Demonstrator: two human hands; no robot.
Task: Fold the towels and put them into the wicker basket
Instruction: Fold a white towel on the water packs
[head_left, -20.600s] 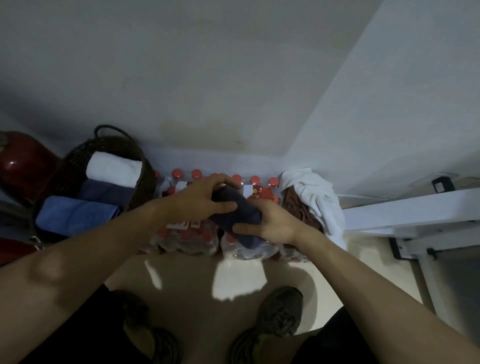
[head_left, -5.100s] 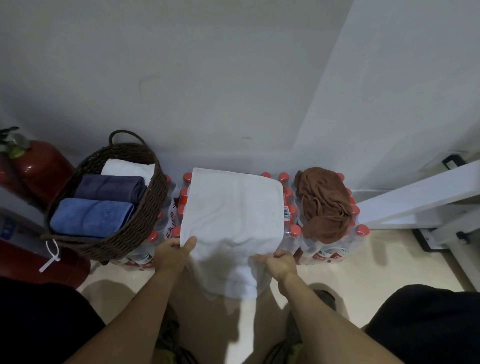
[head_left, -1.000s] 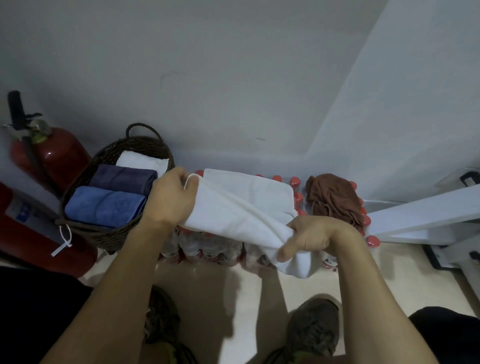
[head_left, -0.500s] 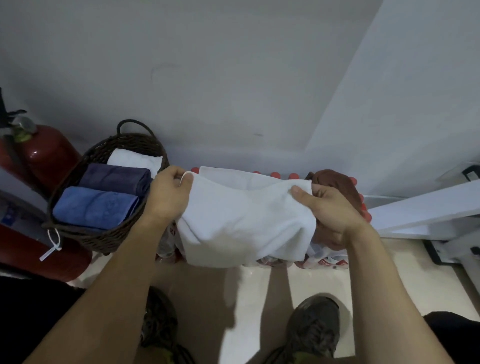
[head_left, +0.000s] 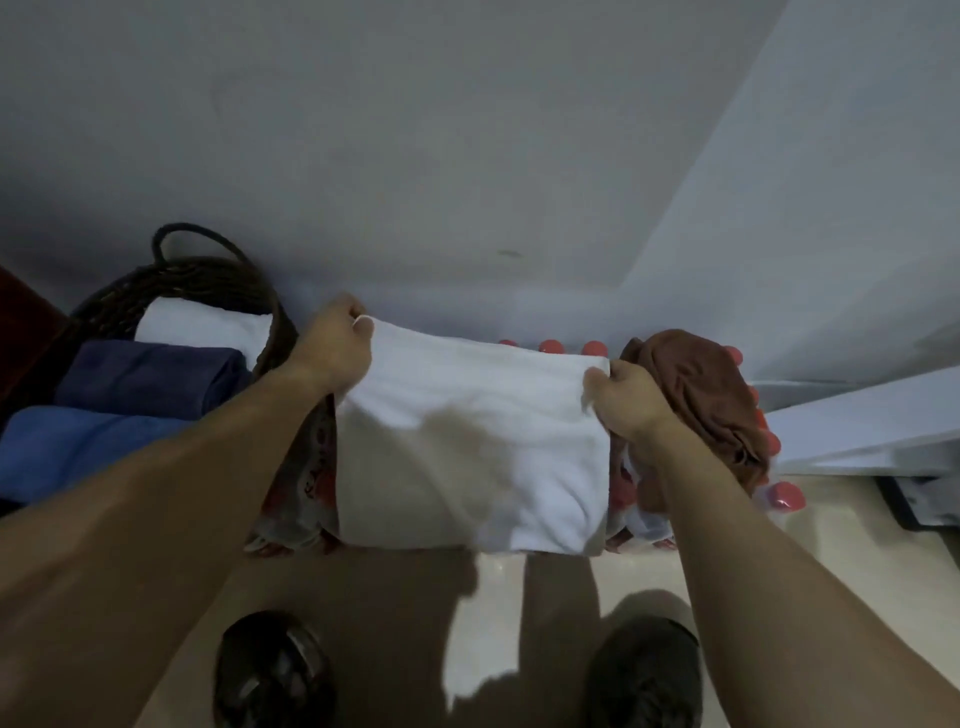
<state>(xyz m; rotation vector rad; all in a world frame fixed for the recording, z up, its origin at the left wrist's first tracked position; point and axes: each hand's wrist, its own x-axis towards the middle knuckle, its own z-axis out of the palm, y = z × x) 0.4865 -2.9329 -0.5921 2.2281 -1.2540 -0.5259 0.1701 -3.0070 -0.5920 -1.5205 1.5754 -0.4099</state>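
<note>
At the far left edge a dark red rounded shape (head_left: 23, 312) is partly in view, too cut off to identify. Just right of it sits the dark brown woven wicker basket with a looped handle (head_left: 208, 270). Inside lie three rolled or folded towels: a bright blue towel (head_left: 78, 447) nearest, a dark navy towel (head_left: 150, 374) behind it, and a white rolled towel (head_left: 202, 327) at the far end against the rim.

The left hand (head_left: 332, 353) is just right of the basket's rim, fingers curled, pinching the far left corner of a large white folded towel (head_left: 467, 447). This towel is spread flat in the middle of the scene on top of shrink-wrapped packs of clear plastic bottles with red caps (head_left: 550, 345), its near edge hanging slightly over the packs' front. A few caps show beyond its far edge, and printed wrap shows at its left side.

The right hand (head_left: 628, 400) grips the towel's far right corner, fingers closed around the cloth. Touching the back of that hand, a crumpled brown towel (head_left: 701, 395) is heaped on the bottle packs to the right.

Farther right a white board-like frame (head_left: 857, 415) slants along the pale floor (head_left: 831, 545). At the near edge two dark shoes (head_left: 270, 670) stand on the floor, below the forearms.
</note>
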